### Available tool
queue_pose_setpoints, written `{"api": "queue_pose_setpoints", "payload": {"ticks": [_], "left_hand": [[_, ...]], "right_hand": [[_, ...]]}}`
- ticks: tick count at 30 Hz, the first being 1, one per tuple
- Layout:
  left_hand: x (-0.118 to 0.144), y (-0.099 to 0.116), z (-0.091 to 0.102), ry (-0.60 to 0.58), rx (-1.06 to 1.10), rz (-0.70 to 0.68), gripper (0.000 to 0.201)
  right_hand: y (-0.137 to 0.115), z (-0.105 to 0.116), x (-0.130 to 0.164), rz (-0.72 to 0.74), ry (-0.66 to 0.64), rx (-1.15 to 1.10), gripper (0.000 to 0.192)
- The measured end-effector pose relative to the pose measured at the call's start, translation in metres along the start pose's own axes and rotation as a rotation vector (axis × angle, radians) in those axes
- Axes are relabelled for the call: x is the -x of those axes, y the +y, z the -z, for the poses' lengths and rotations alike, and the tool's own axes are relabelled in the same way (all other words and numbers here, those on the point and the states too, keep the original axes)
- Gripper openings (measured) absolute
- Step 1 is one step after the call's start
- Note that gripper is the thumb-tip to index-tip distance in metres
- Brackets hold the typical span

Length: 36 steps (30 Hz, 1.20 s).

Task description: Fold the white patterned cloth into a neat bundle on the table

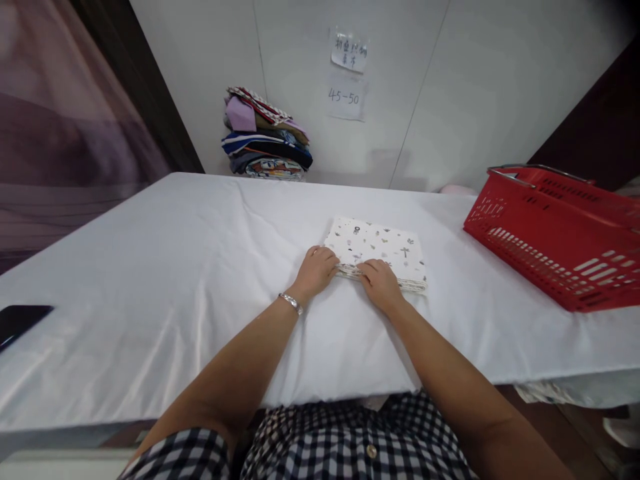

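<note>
Cloth (375,247), folded and printed, lies on the white surface (150,267) before you. Your left hand (317,270) touches its near-left corner and your right hand (380,283) its near edge, fingers loosely curled; whether they pinch the layers cannot be told.

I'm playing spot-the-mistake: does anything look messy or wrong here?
The fabric pile by the wall looks crooked: its top cloths slant and the edges don't line up. The folded printed cloth looks neat, and I see no spills.
</note>
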<state>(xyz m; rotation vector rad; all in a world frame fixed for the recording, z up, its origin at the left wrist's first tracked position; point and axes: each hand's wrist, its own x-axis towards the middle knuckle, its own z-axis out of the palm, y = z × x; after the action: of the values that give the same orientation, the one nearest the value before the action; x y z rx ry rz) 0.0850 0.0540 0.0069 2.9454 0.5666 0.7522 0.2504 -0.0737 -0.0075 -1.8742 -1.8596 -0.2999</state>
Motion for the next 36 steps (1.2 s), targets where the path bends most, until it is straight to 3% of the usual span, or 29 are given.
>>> {"api": "queue_pose_setpoints", "payload": {"ticks": [15,21,30,36], "left_hand": [[0.009,-0.013,0.007,0.017,0.021,0.005,0.034],[0.014,-0.019,0.002,0.027,0.007,0.067,0.033],[0.026,-0.021,0.011,-0.083,0.08,0.196,0.047],[0.026,-0.023,0.01,-0.051,0.083,0.212,0.045]], "right_hand": [[0.004,0.0,0.004,0.021,0.0,-0.082,0.03],[0.001,0.003,0.004,0.022,0.008,-0.109,0.031],[0.003,0.0,0.005,0.034,0.007,-0.114,0.029],[0.004,-0.001,0.005,0.04,0.013,-0.121,0.03]]}}
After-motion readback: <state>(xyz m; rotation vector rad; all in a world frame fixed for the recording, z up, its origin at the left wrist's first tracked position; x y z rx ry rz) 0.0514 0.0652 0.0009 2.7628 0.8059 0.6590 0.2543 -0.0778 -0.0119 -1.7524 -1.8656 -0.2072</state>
